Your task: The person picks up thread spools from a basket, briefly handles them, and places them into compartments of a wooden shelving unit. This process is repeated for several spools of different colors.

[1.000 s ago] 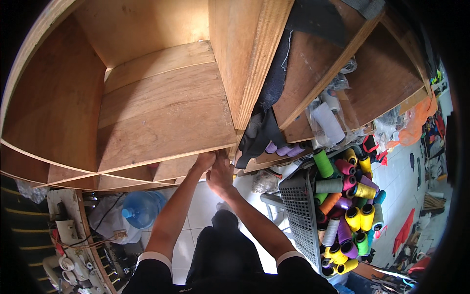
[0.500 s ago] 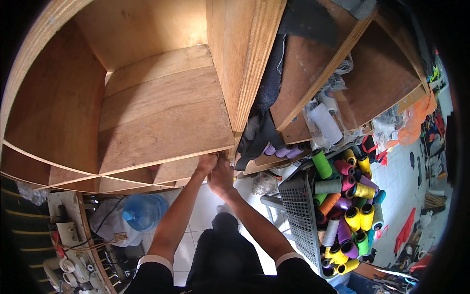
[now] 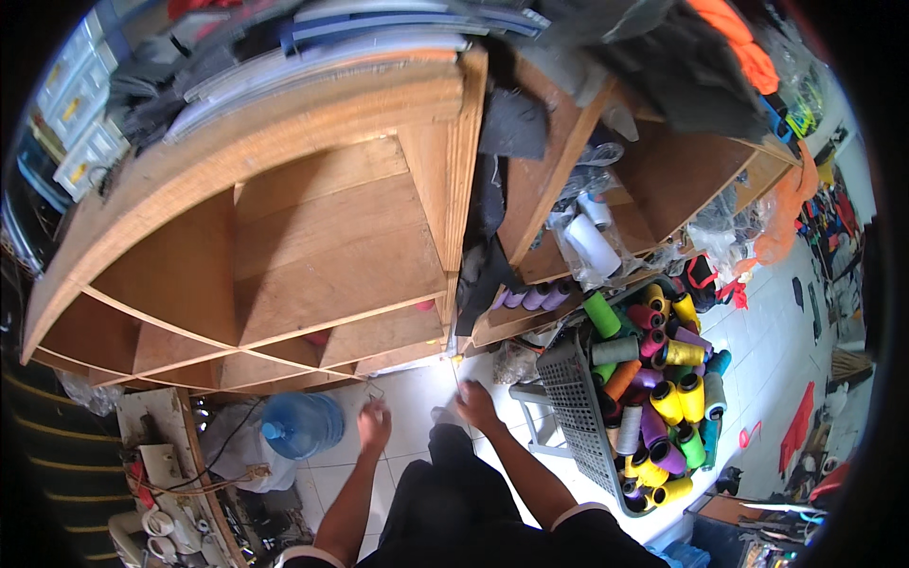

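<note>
My left hand (image 3: 374,426) hangs over the white tiled floor in front of a wooden shelf unit (image 3: 341,275). Its fingers are closed, and a thin, pale, wire-like outline rises just above them, too small to name. My right hand (image 3: 477,407) is lower than the shelf's right corner post, apart from the left hand, its fingers curled in. Whatever it may hold is hidden. Neither hand touches the shelf.
Right of me a grey plastic basket (image 3: 566,417) holds many coloured thread cones. A blue water bottle (image 3: 312,426) stands at left, beside a sewing machine (image 3: 163,464). Purple cones (image 3: 537,296) lie on a lower right shelf; folded fabrics (image 3: 312,57) top the unit.
Both hands have left the shelf's lower right corner, where they were together, and moved down and apart. The view has tilted back, so the shelf top now shows.
</note>
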A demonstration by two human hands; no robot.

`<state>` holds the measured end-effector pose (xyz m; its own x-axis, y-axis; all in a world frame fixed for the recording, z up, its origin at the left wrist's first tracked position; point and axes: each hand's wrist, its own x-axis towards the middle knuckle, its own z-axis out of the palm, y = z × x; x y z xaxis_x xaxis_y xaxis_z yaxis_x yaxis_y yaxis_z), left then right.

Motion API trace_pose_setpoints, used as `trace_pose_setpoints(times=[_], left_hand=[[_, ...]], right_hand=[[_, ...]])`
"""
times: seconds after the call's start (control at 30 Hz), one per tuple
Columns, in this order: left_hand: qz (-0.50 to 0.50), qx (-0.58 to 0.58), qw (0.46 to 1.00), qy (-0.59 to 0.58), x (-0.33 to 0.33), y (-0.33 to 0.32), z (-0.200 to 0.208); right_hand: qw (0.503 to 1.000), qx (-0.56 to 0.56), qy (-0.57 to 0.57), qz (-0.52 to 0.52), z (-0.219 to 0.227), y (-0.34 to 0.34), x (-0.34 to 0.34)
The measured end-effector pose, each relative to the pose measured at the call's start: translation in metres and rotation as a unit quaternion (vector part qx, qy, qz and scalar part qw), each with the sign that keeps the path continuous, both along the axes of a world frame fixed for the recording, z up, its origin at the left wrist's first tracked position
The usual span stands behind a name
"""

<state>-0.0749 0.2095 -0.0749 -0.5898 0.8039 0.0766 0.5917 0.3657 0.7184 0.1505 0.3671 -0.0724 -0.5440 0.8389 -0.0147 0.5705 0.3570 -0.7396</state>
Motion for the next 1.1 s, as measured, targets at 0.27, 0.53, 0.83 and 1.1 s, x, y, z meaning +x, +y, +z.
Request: trace_pose_setpoints(times=[0.27,0.53,0.83,1.1], left_hand=[[0.088,-0.372,0.907,-0.175,0.031,-0.325,-0.056],[0.143,-0.324,0.762,-0.542,0.014,-0.329,-0.025],[-0.045,-0.297,0.9,-0.317,0.031,-0.192,-0.007],[0.02,-0.263,0.912,-0.315,0.078,-0.21,-0.007]], right_hand=[[0.959,-0.034,-0.229,-0.162,-0.058,-0.157,0.225],[0.891,-0.173,-0.398,-0.13,-0.041,-0.218,0.272],[0.976,0.073,0.037,-0.201,0.124,-0.19,0.212],[0.874,0.226,0.145,-0.405,0.243,-0.154,0.261]])
